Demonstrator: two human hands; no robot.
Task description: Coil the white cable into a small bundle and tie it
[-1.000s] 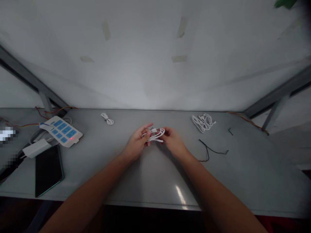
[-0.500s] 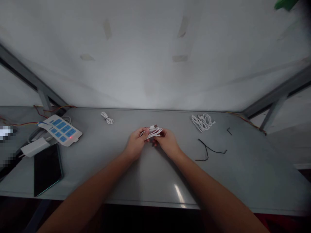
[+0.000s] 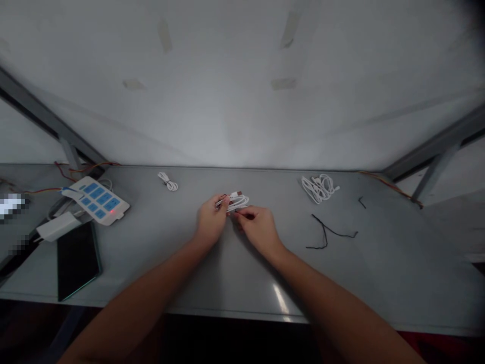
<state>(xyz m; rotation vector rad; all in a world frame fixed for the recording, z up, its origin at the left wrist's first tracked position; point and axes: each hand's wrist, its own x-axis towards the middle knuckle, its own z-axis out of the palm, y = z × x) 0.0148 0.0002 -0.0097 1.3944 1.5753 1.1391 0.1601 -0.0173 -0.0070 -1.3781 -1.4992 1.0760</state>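
Observation:
Above the middle of the grey table (image 3: 235,273), my left hand (image 3: 210,222) grips a small coiled white cable (image 3: 235,201), fingers wrapped round its left end. My right hand (image 3: 257,227) sits just right of it, fingers pinched together at the coil's lower edge on something thin and dark that I cannot make out. The cable's plug ends stick up at the top of the coil. Both forearms reach in from the bottom of the view.
A tied white cable (image 3: 168,181) lies at the back left, a loose heap of white cables (image 3: 319,187) at the back right. Black twist ties (image 3: 329,233) lie right of my hands. A white-and-blue power strip (image 3: 97,199), a white adapter (image 3: 56,226) and a dark phone (image 3: 78,260) are at left.
My left fingers, spread a second ago, have closed on the coil. My right hand has slid from the coil's right end to under it, fingers pinched. Both hands dropped slightly toward the table.

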